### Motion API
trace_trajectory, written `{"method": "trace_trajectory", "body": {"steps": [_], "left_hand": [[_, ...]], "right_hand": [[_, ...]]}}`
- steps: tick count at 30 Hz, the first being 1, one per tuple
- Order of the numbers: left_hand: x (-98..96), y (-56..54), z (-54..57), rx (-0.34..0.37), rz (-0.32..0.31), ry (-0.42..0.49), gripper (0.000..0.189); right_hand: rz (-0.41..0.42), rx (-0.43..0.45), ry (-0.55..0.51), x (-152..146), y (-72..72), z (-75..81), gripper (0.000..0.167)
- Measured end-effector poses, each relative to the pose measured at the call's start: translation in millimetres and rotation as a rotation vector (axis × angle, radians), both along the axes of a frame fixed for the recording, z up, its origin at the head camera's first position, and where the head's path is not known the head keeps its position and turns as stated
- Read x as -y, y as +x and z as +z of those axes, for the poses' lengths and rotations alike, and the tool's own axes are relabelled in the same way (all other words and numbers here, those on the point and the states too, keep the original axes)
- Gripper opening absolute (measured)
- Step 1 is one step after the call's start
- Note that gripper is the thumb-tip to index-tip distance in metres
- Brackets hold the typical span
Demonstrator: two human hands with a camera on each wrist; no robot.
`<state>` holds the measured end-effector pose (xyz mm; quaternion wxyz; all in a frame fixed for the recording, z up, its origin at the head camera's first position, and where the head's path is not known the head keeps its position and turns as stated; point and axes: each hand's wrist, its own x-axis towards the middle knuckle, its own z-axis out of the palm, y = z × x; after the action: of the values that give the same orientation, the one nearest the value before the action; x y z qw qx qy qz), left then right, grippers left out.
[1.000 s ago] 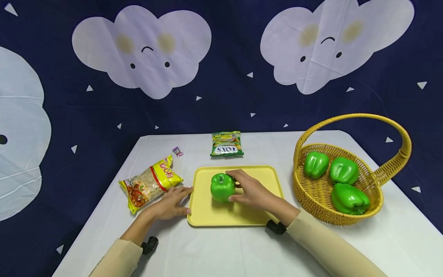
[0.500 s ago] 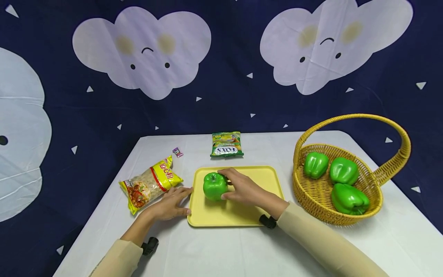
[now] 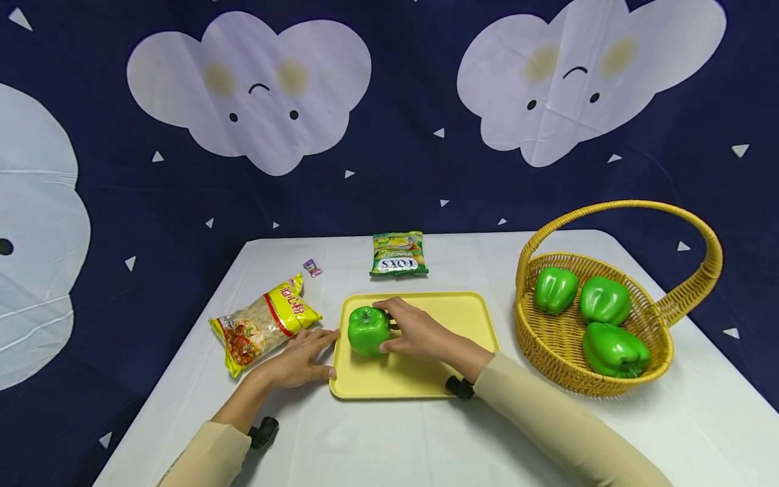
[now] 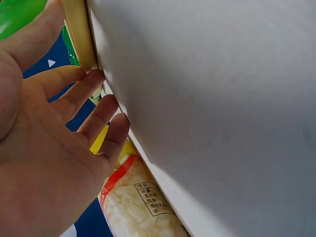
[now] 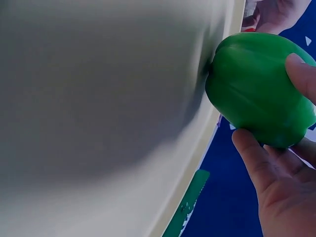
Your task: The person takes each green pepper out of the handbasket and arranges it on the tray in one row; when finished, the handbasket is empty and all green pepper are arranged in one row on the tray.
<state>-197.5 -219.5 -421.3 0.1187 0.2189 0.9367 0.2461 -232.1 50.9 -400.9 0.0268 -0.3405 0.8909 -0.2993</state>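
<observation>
A green bell pepper [image 3: 368,331] stands upright near the left end of the yellow tray [image 3: 426,385]. My right hand [image 3: 416,331] grips it from the right, and the right wrist view shows the thumb on one side of the pepper [image 5: 259,84] and fingers on the other. At the tray's left edge rests my left hand [image 3: 299,358], thumb and fingertips spread along the rim. In the left wrist view its fingers [image 4: 113,131] are loosely bent, with nothing in the palm.
A wicker basket [image 3: 541,352] with three green peppers [image 3: 605,301] stands on the right. A bag of dry food [image 3: 262,325] lies beside the left hand. Behind the tray are a green FOX'S packet [image 3: 398,253] and a small purple wrapped sweet [image 3: 312,268].
My right hand has moved left across the tray with the bell pepper in its grip. The left hand has stayed at the tray's edge.
</observation>
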Motion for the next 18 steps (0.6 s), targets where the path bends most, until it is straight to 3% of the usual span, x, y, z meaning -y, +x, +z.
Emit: {"method": "trace_trajectory", "body": {"steps": [9, 18], "left_hand": [[0.0, 1.2, 0.1, -0.022, -0.011, 0.009, 0.073], [0.3, 1.1, 1.0, -0.027, -0.026, 0.016, 0.072]], "right_hand": [[0.009, 0.087, -0.014, 11.1, -0.3, -1.5, 0.075], [0.003, 0.083, -0.003, 19.2, 0.1, -3.1, 0.075]]}}
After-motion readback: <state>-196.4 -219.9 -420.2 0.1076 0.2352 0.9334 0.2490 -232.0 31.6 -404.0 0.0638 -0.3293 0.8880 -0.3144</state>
